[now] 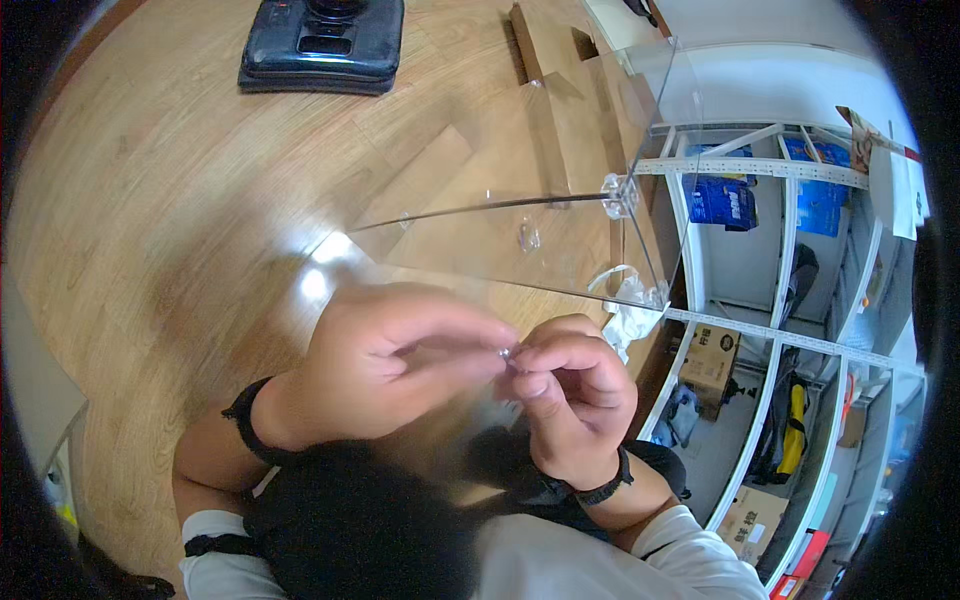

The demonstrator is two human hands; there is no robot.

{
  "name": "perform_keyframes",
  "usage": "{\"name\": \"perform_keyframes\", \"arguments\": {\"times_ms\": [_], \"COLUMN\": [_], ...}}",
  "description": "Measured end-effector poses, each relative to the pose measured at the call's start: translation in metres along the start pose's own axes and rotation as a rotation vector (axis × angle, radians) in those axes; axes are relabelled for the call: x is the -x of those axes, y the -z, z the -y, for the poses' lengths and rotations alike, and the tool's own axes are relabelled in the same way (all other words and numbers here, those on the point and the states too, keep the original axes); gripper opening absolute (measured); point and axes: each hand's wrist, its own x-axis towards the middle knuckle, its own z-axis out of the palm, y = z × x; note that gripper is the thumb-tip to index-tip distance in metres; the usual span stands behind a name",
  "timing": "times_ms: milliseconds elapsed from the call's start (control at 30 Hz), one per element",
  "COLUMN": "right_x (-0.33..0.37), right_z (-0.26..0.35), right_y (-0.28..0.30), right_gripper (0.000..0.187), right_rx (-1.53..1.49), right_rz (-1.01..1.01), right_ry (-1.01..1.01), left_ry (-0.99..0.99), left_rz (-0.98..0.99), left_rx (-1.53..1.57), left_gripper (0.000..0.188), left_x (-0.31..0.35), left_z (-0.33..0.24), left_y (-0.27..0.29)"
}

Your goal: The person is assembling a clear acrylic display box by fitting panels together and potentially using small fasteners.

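In front of my lap, both hands meet at the fingertips. My left hand (370, 365) is slightly blurred, its thumb and fingers closing on a small clear shiny piece (505, 353) whose exact kind I cannot make out. The bent fingers and thumb of my right hand (580, 390) pinch at the same piece from the other side, covering much of it. Beyond them stand transparent panels (480, 245), joined at a corner by a clear plastic connector (619, 196). Another small clear piece (529, 235) shows near the panels.
A crumpled white plastic bag (632, 320) lies by the panels' right corner. Flattened cardboard (570, 125) rests farther back. A black case-like device (322, 50) sits on the wooden floor (180, 190). White metal shelving (735, 330) with boxes and bags stands along the right.
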Motion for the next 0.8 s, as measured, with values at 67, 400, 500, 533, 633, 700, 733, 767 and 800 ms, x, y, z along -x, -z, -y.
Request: {"name": "perform_keyframes", "arguments": {"times_ms": [67, 400, 500, 533, 633, 700, 733, 767, 800], "right_x": [0.001, -0.003, -0.004, -0.004, -0.006, -0.009, -0.012, -0.014, -0.017], "right_z": [-0.002, -0.003, -0.003, -0.001, -0.002, -0.002, -0.001, 0.001, 0.004], "right_y": [0.000, -0.009, -0.015, -0.016, -0.015, -0.013, -0.010, -0.006, -0.001], "right_gripper": [0.021, 0.020, 0.018, 0.017, 0.021, 0.025, 0.026, 0.027, 0.027], "right_rx": [-0.030, 0.134, -0.183, -0.268, -0.386, -0.417, -0.332, -0.248, -0.245], "right_rz": [-0.025, 0.010, -0.068, -0.064, -0.041, -0.023, 0.034, 0.089, 0.087], "right_ry": [-0.019, 0.101, -0.125, -0.178, -0.216, -0.202, -0.184, -0.167, -0.168], "left_ry": [-0.073, -0.265, -0.339, -0.338, -0.410, -0.435, -0.435, -0.430, -0.424], "left_rz": [0.050, 0.068, 0.023, 0.024, -0.002, -0.003, -0.003, 0.027, 0.056], "left_rx": [-0.086, -0.303, -0.413, -0.412, -0.488, -0.444, -0.442, -0.445, -0.446], "left_gripper": [0.012, 0.016, 0.017, 0.017, 0.017, 0.016, 0.016, 0.015, 0.015], "left_x": [-0.006, -0.012, -0.009, -0.008, -0.006, -0.007, -0.007, -0.007, -0.006], "left_z": [-0.002, -0.002, -0.001, 0.000, 0.001, 0.002, 0.001, -0.001, -0.002], "left_y": [0.007, 0.009, 0.010, 0.010, 0.009, 0.009, 0.010, 0.012, 0.013]}}
